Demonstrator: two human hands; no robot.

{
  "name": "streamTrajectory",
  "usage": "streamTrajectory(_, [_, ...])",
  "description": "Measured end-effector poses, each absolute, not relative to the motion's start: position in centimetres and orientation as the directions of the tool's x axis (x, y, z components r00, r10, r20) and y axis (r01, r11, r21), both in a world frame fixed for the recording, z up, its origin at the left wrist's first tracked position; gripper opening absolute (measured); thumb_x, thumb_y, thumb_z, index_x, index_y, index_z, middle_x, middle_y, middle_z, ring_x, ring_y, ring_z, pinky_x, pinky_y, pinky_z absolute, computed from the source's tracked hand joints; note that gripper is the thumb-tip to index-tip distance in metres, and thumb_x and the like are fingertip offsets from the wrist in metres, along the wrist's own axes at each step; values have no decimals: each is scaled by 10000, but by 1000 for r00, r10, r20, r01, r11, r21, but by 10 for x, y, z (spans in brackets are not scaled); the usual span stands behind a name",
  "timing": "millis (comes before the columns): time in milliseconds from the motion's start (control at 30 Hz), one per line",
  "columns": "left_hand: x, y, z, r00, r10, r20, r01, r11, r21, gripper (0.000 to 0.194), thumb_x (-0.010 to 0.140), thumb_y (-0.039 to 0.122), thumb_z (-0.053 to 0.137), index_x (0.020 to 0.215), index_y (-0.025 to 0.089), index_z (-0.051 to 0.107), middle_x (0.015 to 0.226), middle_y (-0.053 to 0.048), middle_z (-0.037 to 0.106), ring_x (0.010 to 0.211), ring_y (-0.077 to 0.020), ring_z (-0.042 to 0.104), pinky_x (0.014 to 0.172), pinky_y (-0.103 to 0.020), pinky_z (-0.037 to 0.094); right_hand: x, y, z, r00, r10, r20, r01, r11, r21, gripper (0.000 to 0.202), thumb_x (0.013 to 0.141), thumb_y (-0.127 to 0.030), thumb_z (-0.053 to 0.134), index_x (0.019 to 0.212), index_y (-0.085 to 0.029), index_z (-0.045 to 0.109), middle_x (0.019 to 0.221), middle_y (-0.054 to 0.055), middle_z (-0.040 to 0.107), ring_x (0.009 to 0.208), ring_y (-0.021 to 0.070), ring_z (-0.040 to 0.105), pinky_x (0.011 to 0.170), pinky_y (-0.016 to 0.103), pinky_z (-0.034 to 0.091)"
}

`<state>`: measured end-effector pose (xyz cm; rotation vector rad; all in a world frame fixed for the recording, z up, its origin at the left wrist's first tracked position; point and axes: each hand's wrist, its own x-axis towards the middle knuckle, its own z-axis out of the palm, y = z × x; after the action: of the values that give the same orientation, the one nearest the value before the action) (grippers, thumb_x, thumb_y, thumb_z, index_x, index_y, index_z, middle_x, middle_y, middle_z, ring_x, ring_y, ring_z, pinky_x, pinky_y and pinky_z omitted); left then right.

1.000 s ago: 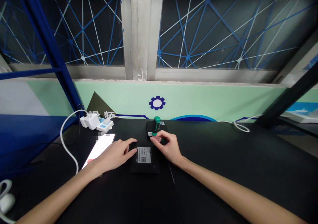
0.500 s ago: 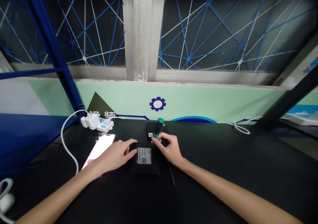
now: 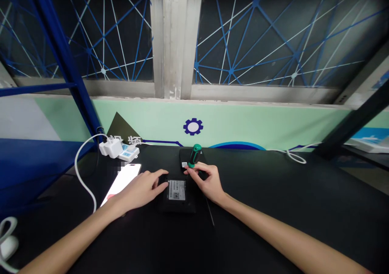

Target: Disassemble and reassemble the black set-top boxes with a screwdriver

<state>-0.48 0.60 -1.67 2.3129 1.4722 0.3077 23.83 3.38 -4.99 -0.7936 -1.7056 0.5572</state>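
A black boxy device (image 3: 190, 206) with a white printed label (image 3: 176, 190) lies on the dark table in front of me. My left hand (image 3: 147, 189) rests at its left edge, thumb and index finger apart, fingertips on the casing. At the device's far right corner, my right hand (image 3: 207, 180) pinches a green-and-black screwdriver (image 3: 195, 155) low down, below its handle. The screwdriver stands nearly upright, its top leaning slightly right; its tip is too small to make out. A thin metal rod (image 3: 210, 213) lies beside the device, its far end hidden under my right hand.
Behind the screwdriver lies a second black device (image 3: 183, 156). A lit phone (image 3: 121, 180) is left of my left hand, near a white power strip (image 3: 129, 153) with a plugged-in adapter (image 3: 111, 148) and cable. A white cable (image 3: 294, 157) lies at the back right.
Almost nothing differs. The screwdriver handle has tilted or turned very slightly to the right in my right hand; my left hand stays in place.
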Motion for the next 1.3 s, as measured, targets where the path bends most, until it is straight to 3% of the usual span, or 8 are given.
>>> streamTrajectory(600, [-5,3,-14,420,907,-31,834,-373,407,496,982,504,407,1387,252,541,722,7,654,727,-204,617,594,-265,364,236,39,-57,-74,786,614,228,613,-757,260,812,-368,768,672,-171,673,589,5,640,513,125,512,522,256,447])
streamTrajectory(900, [-4,5,-14,421,907,-26,830,-373,415,499,989,509,400,1396,253,533,705,8,646,718,-207,617,593,-265,366,238,35,-52,-146,753,642,194,658,-728,153,888,-276,671,862,-170,779,736,60,769,599,168,611,592,288,486])
streamTrajectory(1300, [-4,4,-13,421,906,-41,830,-367,420,515,984,522,393,1398,250,532,726,2,654,723,-206,619,591,-266,372,236,35,-52,-125,765,632,227,642,-732,237,880,-345,692,721,-172,725,661,49,727,541,151,576,554,282,478])
